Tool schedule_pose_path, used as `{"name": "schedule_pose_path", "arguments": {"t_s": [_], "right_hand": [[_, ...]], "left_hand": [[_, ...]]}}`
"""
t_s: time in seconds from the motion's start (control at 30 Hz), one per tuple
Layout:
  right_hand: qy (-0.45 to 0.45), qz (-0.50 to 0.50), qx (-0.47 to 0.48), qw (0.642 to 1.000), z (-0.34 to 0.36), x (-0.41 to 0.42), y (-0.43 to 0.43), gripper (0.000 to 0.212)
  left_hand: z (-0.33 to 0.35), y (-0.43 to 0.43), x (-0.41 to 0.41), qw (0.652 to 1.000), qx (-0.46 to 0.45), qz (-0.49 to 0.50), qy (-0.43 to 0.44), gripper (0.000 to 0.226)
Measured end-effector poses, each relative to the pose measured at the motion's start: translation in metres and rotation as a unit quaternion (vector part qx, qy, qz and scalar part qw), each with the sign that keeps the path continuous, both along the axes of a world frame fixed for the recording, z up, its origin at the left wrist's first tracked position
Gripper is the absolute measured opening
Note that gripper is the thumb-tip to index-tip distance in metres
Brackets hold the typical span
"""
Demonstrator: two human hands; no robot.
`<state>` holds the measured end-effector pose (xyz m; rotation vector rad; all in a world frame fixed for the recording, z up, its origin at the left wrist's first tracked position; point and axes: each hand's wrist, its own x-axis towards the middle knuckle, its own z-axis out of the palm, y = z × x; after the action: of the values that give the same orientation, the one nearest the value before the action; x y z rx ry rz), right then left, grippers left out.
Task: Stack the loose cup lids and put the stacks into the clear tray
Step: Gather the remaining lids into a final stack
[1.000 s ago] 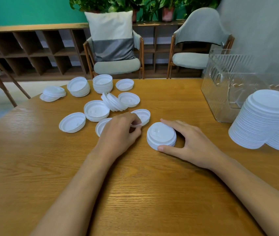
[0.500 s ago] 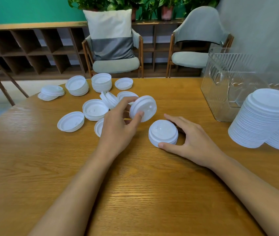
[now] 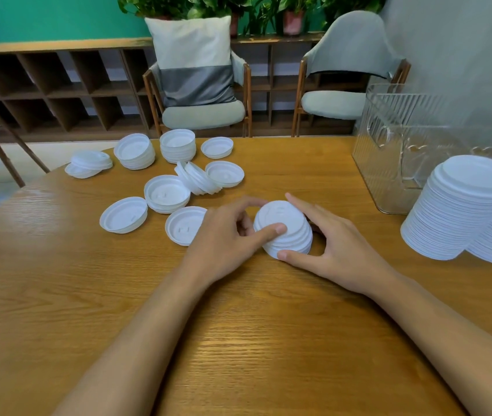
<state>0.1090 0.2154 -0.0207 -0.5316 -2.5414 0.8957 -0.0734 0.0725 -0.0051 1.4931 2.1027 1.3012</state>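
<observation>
The left hand has set its lid onto the small stack.

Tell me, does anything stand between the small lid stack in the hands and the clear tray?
Nothing visible lies on the table between the small lid stack and the clear tray. The tall lid stacks stand nearer the camera, beside that path. Only the right hand, which grips the stack, is on that side.
</observation>
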Motion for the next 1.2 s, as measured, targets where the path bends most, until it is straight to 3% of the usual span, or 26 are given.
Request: {"name": "schedule_pose_path", "arguments": {"t_s": [0.2, 0.4, 0.57, 0.87, 1.2], "right_hand": [[-0.014, -0.011, 0.012, 1.0, 0.001, 0.0, 0.0, 0.096], [-0.014, -0.009, 0.0, 1.0, 0.003, 0.001, -0.002, 0.098], [-0.012, -0.011, -0.012, 1.0, 0.004, 0.0, -0.002, 0.105], [-0.005, -0.009, -0.019, 1.0, 0.005, -0.001, -0.004, 0.113], [-0.037, -0.01, 0.003, 0.999, 0.008, -0.001, -0.005, 0.115]], "left_hand": [[0.0, 0.0, 0.002, 0.998, -0.035, 0.014, 0.051, 0.047], [0.004, -0.001, 0.001, 0.994, -0.032, -0.1, -0.021, 0.069], [0.002, 0.001, 0.0, 0.999, -0.009, -0.049, 0.002, 0.073], [-0.003, 0.005, 0.007, 0.996, 0.015, 0.015, 0.085, 0.058], [-0.009, 0.008, 0.01, 0.996, 0.002, 0.026, 0.089, 0.063]]}}
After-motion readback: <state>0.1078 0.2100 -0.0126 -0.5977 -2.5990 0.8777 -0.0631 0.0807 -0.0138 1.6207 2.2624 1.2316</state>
